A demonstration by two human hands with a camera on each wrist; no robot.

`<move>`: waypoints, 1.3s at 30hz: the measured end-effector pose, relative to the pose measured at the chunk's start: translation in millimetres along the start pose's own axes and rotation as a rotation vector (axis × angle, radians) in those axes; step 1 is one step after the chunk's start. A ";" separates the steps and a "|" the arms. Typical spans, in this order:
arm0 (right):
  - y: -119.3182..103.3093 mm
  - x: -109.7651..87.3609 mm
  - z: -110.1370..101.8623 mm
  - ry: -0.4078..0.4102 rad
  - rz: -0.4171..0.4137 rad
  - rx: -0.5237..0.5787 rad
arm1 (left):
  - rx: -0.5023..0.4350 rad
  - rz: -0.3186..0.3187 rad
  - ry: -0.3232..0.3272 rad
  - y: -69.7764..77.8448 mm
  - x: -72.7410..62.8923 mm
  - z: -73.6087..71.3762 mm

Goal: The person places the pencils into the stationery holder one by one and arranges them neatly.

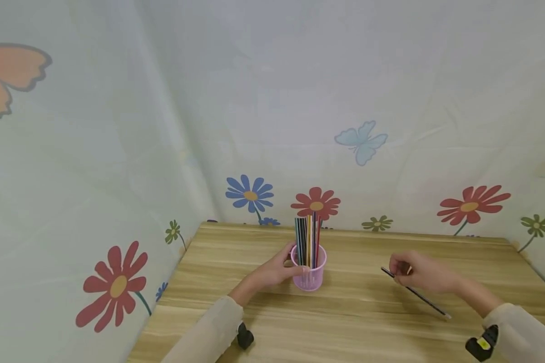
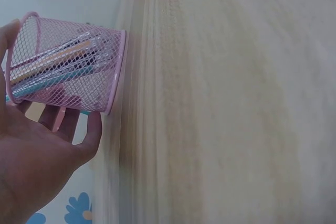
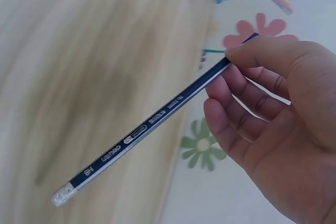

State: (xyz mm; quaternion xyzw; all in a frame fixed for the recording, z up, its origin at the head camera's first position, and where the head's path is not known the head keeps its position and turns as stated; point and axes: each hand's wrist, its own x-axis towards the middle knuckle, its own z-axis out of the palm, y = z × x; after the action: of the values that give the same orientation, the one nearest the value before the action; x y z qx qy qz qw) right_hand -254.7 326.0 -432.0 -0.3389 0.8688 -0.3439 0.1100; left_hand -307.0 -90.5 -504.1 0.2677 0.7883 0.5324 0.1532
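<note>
A pink mesh pencil cup (image 1: 310,281) stands on the wooden table, holding several pencils (image 1: 307,242) in different colours that lean against its rim. My left hand (image 1: 274,269) grips the cup from its left side, thumb across the front and fingers behind; in the left wrist view the fingers wrap the mesh. Off to the right, my right hand (image 1: 420,272) pinches a dark blue and silver pencil (image 3: 152,121) near one end between thumb and forefinger. Its white eraser end (image 3: 63,194) points down toward the table and the person, and its shadow falls on the wood.
The wooden table (image 1: 345,327) ends at the back and left against a pale cloth (image 1: 272,101) printed with flowers and butterflies. Black wrist cameras are strapped at both sleeves, the left one (image 1: 244,336) low over the table.
</note>
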 end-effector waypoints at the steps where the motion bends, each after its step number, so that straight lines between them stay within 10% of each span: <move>1: -4.1 3.1 -2.2 0.016 -0.006 -0.008 | 0.000 0.000 -0.001 -0.4 0.3 -0.3; 25: -76.7 98.4 -29.2 0.398 -0.008 0.181 | 0.001 0.000 0.004 -1.6 -0.1 -2.3; 39: -87.7 143.6 -0.9 0.597 -0.018 0.355 | 0.001 -0.021 0.006 4.0 -1.9 -0.7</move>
State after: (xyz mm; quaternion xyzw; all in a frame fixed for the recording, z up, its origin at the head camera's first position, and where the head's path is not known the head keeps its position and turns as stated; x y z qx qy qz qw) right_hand -317.3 184.2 -366.3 -0.2067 0.7863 -0.5745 -0.0948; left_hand -304.8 -91.0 -500.2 0.2579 0.7919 0.5309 0.1564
